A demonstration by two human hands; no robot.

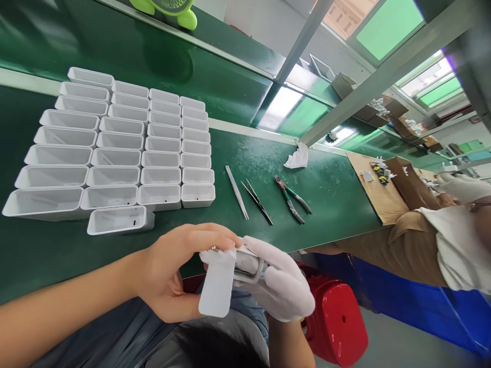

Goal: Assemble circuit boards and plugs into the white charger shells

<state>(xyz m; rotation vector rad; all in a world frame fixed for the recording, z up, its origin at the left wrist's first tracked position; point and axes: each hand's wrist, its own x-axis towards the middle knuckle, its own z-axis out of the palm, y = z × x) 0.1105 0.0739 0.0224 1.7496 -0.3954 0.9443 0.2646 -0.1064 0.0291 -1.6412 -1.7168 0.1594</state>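
My left hand point(174, 271) is bare, its fingers and thumb closed around a flat white plastic piece with rounded corners point(216, 294). Some small shiny bits show at the top of that piece, too small to name. On my right hand point(286, 281) is a white glove; it grips a small white open plastic box point(251, 276) from the right. The fingertips of my left hand touch the near end of the box, and the flat piece hangs beside it. Whether the two parts are joined cannot be seen.
Rows of open white boxes point(118, 157) cover the left of the green table point(245, 148). Silver tweezers point(237, 192), dark-tipped tweezers point(257, 202) and pliers point(293, 199) lie ahead. A crumpled white cloth point(297, 156) sits farther back. A co-worker's arm point(456, 245) and red stool point(339, 322) are right.
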